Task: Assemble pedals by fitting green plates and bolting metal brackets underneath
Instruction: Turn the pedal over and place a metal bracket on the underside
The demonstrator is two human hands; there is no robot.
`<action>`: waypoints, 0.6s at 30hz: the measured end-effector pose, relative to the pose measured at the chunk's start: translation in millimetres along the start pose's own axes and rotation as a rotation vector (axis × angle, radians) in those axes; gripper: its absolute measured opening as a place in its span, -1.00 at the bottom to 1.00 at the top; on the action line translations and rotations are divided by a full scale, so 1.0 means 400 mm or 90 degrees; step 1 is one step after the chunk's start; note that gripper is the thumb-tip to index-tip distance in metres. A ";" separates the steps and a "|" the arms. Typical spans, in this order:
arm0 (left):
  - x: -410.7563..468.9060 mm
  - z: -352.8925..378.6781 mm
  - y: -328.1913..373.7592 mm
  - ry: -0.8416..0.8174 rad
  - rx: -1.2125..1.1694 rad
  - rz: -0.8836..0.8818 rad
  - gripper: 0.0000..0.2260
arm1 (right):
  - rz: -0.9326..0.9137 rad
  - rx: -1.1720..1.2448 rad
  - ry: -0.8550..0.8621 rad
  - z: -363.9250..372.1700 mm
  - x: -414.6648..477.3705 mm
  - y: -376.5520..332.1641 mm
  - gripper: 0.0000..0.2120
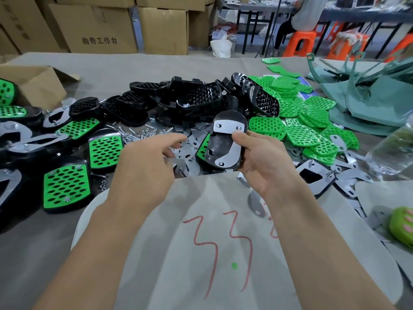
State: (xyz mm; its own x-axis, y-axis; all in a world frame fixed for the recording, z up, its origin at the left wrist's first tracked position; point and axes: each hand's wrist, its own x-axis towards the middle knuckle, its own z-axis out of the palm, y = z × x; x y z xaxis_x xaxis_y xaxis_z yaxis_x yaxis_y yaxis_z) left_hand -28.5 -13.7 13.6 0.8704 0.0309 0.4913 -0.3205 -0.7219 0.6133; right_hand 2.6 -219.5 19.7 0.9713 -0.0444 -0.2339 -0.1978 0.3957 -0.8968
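Over the table [156,68], right hand [263,162] grips an upturned pedal [221,142]; left hand [145,166] hovers loosely curled, empty.

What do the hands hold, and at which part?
The right hand grips the black plastic pedal by its right edge, thumb on its silver metal bracket. The left hand holds nothing.

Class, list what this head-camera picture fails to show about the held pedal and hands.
Head view throughout.
Top face of pedal: turned away.
Fingers of right hand: behind the pedal.
Whether left hand pinches anything: hidden by its own fingers.
Bottle: blurred, cut by right edge.
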 end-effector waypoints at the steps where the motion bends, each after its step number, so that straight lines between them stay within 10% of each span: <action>1: 0.004 -0.003 0.001 0.009 -0.030 -0.022 -0.38 | 0.001 -0.011 -0.004 0.001 0.000 0.002 -0.86; 8: 0.023 -0.033 0.012 -0.173 -0.372 -0.162 -0.59 | -0.024 -0.093 0.006 0.012 -0.001 0.009 -0.87; 18: 0.018 -0.019 -0.004 -0.243 -0.398 -0.301 -0.72 | -0.008 -0.021 0.033 0.000 0.013 0.009 -0.88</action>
State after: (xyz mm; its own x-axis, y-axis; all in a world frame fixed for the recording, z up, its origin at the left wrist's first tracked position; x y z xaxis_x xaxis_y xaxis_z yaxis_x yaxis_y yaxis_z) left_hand -24.6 -7.0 20.8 0.9940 -0.0824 -0.0725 0.0570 -0.1771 0.9825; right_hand 6.8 -218.3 15.2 0.9657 -0.0976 -0.2404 -0.1901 0.3647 -0.9115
